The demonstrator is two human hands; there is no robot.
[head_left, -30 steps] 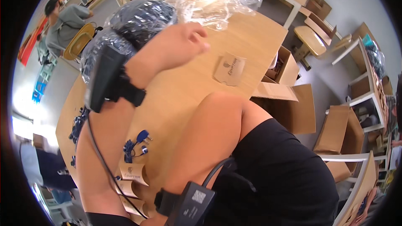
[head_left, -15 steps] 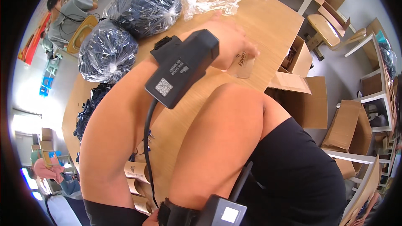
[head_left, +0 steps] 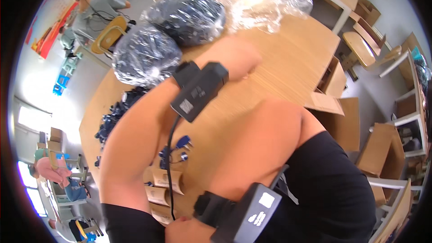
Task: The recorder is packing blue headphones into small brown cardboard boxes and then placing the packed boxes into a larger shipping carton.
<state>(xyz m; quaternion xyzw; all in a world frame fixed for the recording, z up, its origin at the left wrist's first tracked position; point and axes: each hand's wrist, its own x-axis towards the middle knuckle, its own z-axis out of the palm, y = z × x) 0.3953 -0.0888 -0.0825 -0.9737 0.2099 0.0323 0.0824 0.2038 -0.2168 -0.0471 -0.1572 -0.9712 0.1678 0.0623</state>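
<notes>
My left hand point(head_left: 237, 58) is above the middle of the wooden table point(head_left: 288, 49), in front of the plastic bags. Its fingers are blurred and mostly curled out of sight, so whether it holds anything does not show. A black device point(head_left: 200, 91) is strapped to that wrist. My right hand point(head_left: 186, 231) is at the lower edge, its fingers cut off or hidden. A second black device point(head_left: 247, 218) sits on the right wrist. Several brown paper packs point(head_left: 167, 180) lie beside the right hand. Past them are small dark blue plug-like pieces point(head_left: 183, 142) with metal prongs.
Two clear bags of dark items, a nearer bag point(head_left: 146, 56) and a farther bag point(head_left: 186, 15), stand at the far left. Crumpled clear plastic point(head_left: 265, 6) lies behind. Dark cords point(head_left: 118, 112) are piled left. An open carton point(head_left: 344, 123) stands right. A person point(head_left: 92, 13) sits far left.
The whole view has shifted. My left hand's fingers, stretched out before, are now curled and blurred; the brown pack by them is no longer visible. More of my right hand shows.
</notes>
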